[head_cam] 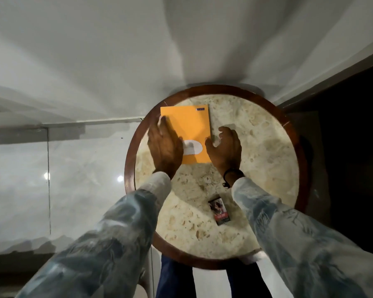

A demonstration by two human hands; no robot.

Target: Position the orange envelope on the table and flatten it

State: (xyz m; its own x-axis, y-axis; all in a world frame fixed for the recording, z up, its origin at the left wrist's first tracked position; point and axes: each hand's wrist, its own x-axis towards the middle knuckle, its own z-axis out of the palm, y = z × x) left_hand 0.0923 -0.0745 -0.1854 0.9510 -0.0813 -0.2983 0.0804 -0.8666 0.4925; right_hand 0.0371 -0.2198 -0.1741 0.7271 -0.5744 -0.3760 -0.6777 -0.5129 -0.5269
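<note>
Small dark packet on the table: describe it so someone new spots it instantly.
Find the round stone-topped table with the dark wooden rim. The orange envelope lies at its far side under the left hand; the small dark packet lies apart, nearer the person, just inside the right sleeve. It is the only dark printed rectangle, much smaller than the envelope.

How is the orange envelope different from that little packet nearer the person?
The envelope is plain orange and far larger; the packet is small, dark, with a printed picture. Both hands are at the envelope, the left hand flat on it, the right hand at its edge; nothing touches the packet. Both lie flat on the table.
</note>
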